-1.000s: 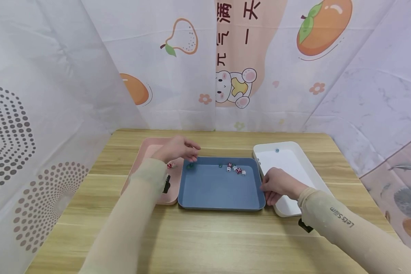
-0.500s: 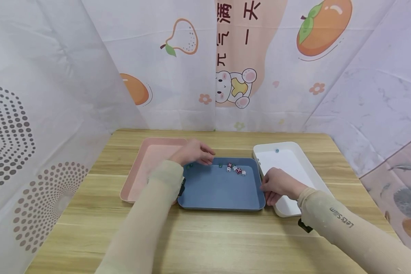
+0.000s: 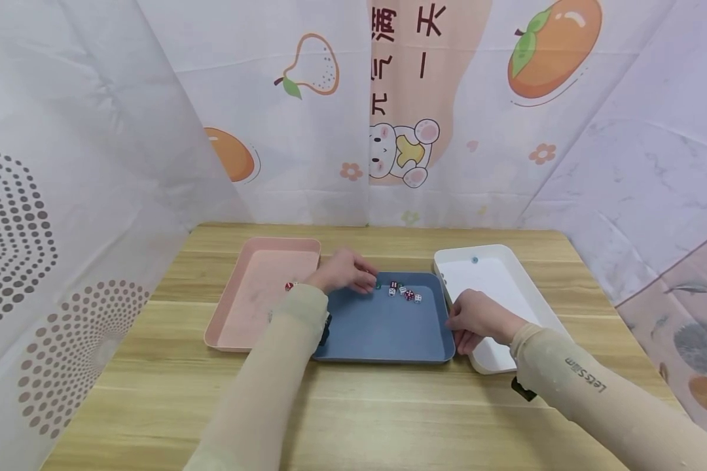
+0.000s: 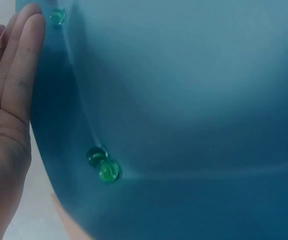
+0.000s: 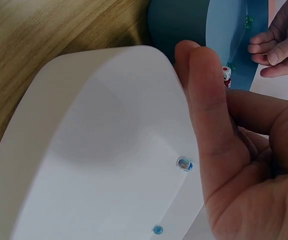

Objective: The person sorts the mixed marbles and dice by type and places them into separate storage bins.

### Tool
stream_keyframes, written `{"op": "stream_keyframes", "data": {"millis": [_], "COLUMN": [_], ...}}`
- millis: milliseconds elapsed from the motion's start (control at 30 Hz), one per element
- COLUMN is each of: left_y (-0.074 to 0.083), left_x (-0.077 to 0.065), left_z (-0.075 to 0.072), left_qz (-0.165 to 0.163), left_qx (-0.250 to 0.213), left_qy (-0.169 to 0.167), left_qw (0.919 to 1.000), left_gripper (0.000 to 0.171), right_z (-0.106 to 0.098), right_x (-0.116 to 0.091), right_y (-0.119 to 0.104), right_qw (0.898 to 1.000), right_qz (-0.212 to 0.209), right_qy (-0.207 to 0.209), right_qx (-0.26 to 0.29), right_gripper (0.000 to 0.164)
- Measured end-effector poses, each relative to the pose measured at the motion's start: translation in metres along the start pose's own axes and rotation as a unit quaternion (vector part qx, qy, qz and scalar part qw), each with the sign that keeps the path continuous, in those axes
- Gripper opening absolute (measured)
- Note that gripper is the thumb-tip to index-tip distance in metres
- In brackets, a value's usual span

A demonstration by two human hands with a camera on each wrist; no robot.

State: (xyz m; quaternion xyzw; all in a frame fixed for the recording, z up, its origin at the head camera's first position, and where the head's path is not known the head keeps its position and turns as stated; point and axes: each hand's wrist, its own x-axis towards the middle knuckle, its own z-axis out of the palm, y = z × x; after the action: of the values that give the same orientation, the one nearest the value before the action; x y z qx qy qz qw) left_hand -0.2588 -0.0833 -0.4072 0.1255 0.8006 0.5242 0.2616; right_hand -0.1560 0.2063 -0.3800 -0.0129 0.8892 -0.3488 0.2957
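My left hand hangs over the back left rim of the blue tray, its fingers loosely extended and holding nothing. In the left wrist view a green marble lies right by the fingertips, and two more green marbles touch each other in the tray's corner. Red and white dice cluster along the tray's back wall. At the tray's right rim, my right hand pinches the edge, thumb on the inner side and fingers outside, next to the white tray.
The pink tray stands on the left; a red die lies in it, partly screened by the left arm. Inside the white tray are bluish marbles. All trays rest on a wooden table, with a printed curtain behind.
My left hand has moved right, from above the pink tray to the blue tray's back left edge. The right hand keeps its place at the rim. The dice have not moved.
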Motion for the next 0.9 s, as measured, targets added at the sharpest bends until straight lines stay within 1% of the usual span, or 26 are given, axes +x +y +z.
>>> {"op": "stream_keyframes", "data": {"millis": [200,433,533,733,900], "left_y": [-0.005,-0.007,-0.01,-0.008,-0.005], "left_x": [0.006,0.01,0.014,0.018,0.02], "left_z": [0.01,0.017,0.019,0.025,0.028], "left_qz": [-0.005,-0.013,-0.015,-0.011,-0.015], "left_qx": [-0.005,0.009,0.011,0.018,0.019], "left_qy": [0.006,0.007,0.006,0.01,0.013], "left_qw": [1.0,0.9999,0.9998,0.9997,0.9996], "left_gripper": [0.026,0.025,0.023,0.021,0.02], "right_z": [0.0,0.001,0.001,0.001,0.001], "right_x": [0.0,0.0,0.0,-0.001,0.0], "right_y": [0.0,0.0,0.0,0.0,0.0], "right_qw": [1.0,1.0,1.0,1.0,1.0], "right_qz": [-0.001,-0.006,-0.006,-0.007,-0.005], "right_qy": [0.001,0.002,0.001,0.002,0.002], "right_qx": [-0.002,0.001,0.001,0.001,0.0], "right_gripper": [0.015,0.015,0.015,0.015,0.015]}}
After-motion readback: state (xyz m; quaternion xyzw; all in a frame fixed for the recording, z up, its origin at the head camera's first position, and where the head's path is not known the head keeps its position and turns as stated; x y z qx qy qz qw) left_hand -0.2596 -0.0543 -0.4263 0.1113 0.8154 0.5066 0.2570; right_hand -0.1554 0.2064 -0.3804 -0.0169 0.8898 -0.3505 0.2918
